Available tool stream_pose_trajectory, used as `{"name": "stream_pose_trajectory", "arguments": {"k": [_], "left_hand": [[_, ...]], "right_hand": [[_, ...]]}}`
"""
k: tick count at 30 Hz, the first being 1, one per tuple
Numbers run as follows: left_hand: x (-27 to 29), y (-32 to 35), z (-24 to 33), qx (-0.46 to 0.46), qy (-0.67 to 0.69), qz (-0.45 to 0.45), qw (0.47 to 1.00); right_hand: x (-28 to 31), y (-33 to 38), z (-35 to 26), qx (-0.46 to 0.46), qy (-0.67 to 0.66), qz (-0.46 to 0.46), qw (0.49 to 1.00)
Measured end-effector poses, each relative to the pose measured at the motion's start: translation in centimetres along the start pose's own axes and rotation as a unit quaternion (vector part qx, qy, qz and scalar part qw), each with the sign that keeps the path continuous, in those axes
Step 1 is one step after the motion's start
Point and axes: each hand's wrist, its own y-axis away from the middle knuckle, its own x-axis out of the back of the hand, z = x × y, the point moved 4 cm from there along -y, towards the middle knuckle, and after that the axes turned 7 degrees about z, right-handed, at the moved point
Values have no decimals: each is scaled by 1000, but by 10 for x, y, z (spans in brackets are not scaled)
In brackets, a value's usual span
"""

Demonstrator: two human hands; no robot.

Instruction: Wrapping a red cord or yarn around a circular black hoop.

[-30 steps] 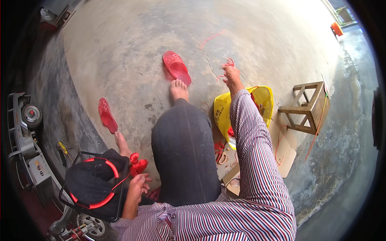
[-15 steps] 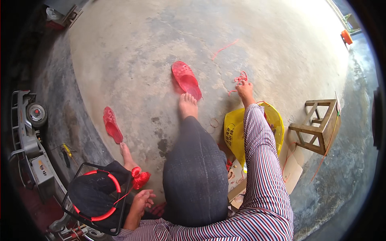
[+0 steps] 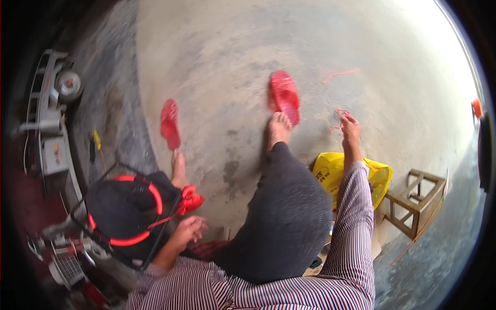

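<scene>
Concrete floor (image 3: 232, 62), grey, worn, darkly stained in places; all items are set on or above it.
Dark trousers (image 3: 289, 217), with a striped shirt (image 3: 289, 294) worn above.
Grey wheeled machine (image 3: 56, 152), seen along the left edge.
Black frame (image 3: 150, 177), slanted over the bent left leg; a red ring (image 3: 130, 241) is seen inside its outline, backed by dark cloth.
Wooden stool (image 3: 419, 211), placed at the right, seen tilted.
Yellow bag (image 3: 381, 178), placed beside the stool, partly covered by the right forearm.
Red slippers, two: one (image 3: 285, 95) is touched at its heel by the right foot; the other (image 3: 169, 124) is placed ahead of the left foot.
Hands, two, held well apart. Left hand (image 3: 190, 230): fingers loosely curled and slightly parted, nothing seen in them. Right hand (image 3: 350, 128): fingertips closed on red string (image 3: 341, 111), which is held out beyond the bag, above the floor.
Red bow (image 3: 190, 200), found just beside the left hand; a thin red cord is led towards it from the ring.
Yellow-handled tool (image 3: 96, 138), laid near the machine.
</scene>
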Motion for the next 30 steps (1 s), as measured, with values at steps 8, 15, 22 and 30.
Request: {"name": "stream_pose_trajectory", "arguments": {"k": [8, 15, 22, 30], "left_hand": [[-16, 9, 22, -107, -76, -44, 990], [-25, 28, 22, -239, -131, -38, 961], [-29, 78, 37, -374, -201, -54, 904], [-6, 119, 25, -456, -168, -44, 873]], "right_hand": [[-22, 104, -150, 74, -112, -173, 976], [-35, 241, -335, 233, -85, -323, 913], [-53, 400, -394, 342, -24, -455, 822], [-97, 427, -312, 291, 69, -414, 860]]}}
